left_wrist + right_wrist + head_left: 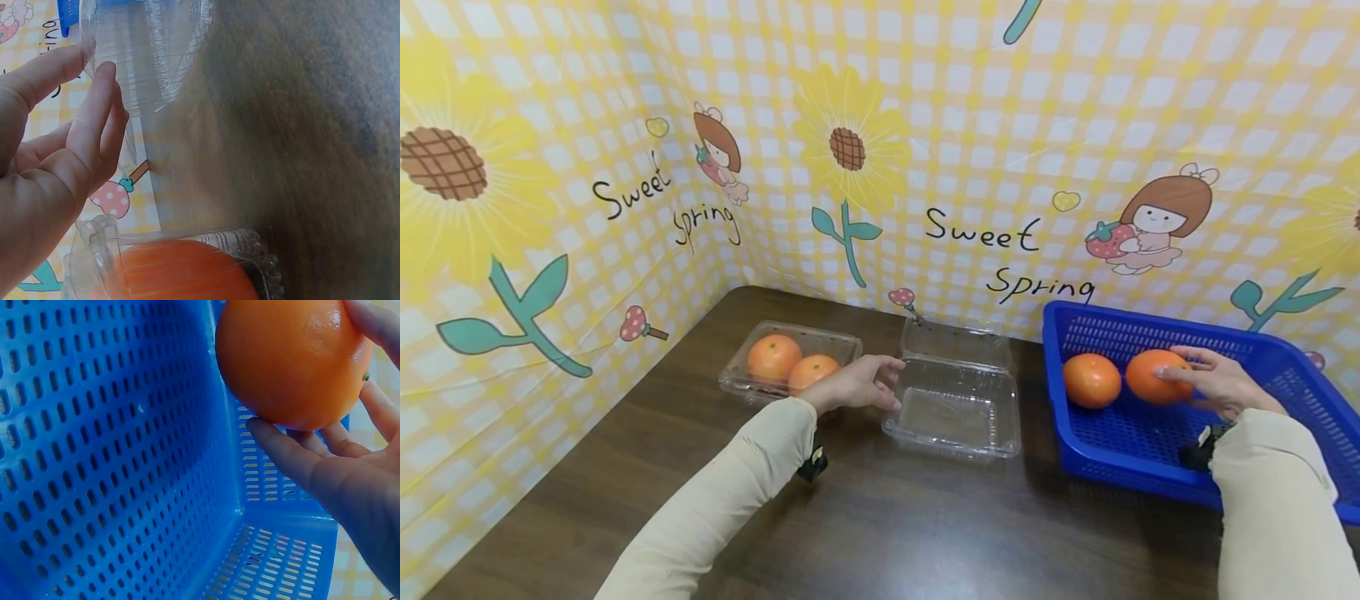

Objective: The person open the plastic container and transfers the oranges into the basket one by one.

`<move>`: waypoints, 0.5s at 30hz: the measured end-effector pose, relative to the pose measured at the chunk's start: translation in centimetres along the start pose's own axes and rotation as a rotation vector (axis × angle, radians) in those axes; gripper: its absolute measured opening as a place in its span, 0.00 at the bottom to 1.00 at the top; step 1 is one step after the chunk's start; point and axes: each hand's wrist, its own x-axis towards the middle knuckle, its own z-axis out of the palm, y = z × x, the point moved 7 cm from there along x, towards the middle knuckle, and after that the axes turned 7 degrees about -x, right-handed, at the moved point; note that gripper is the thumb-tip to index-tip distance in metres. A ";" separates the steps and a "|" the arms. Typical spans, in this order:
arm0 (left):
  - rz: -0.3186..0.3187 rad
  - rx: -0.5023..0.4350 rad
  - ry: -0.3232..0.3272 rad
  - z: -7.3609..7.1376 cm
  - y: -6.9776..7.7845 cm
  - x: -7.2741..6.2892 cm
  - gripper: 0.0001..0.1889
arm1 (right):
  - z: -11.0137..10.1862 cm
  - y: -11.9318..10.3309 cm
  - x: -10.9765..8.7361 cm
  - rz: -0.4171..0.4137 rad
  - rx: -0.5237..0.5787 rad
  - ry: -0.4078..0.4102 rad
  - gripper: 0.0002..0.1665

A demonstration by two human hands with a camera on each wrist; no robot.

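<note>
Remotely I had the right hand (1219, 379) clasped round an orange (1150, 375), blue basket (1127, 472) below it, and the left hand (861, 384), thumb and fingers apart, near a clear container (951, 412).

Place: screened tabletop corner, room type unclear | Signs: sunflower-print backdrop (955, 125), wood-grain table (865, 517)
</note>
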 end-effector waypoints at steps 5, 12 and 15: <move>0.006 -0.005 -0.004 0.0 0.0 0.1 0.35 | 0.2 0.3 0.1 0.018 -0.025 -0.015 0.50; 0.020 0.001 -0.013 0.0 0.1 0.1 0.34 | -0.3 0.5 -0.1 0.030 -0.010 0.017 0.50; 0.021 0.006 -0.012 0.0 0.1 0.2 0.34 | -0.8 0.2 -0.1 0.012 0.031 0.020 0.49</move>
